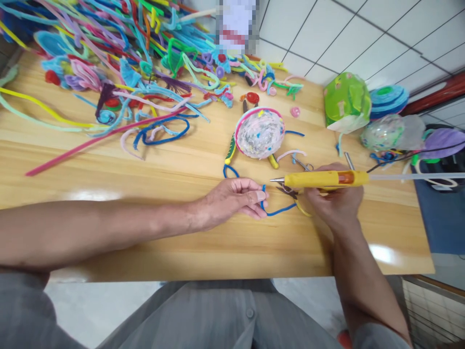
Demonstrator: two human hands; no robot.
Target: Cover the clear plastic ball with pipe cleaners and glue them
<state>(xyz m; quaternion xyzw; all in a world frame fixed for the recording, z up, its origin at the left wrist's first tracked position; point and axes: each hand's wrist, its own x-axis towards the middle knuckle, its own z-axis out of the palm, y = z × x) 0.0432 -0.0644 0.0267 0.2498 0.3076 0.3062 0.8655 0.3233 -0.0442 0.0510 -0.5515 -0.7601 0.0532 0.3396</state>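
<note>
Between thumb and fingers, my left hand [238, 198] pinches a blue pipe cleaner [279, 212], whose tail trails right along the table. My right hand [336, 196] grips a yellow hot glue gun [323, 179], with its metal nozzle pointing left, just above and beside the pinched pipe cleaner. A clear glue stick [410, 176] sticks out of the gun's back end. Partly hidden under the gun lie scissors [303, 207] with yellow handles. Behind my left hand sits a round clear piece [259, 133] with a pink rim, resting over green-and-yellow-handled pliers [230, 150].
A large heap of coloured pipe cleaners [145, 48] covers the back left. A long pink one [83, 145] reaches toward the front. At the right stand a green package [348, 102], blue discs [388, 99] and a clear plastic bag [387, 132]. A black cord [399, 154] runs right.
</note>
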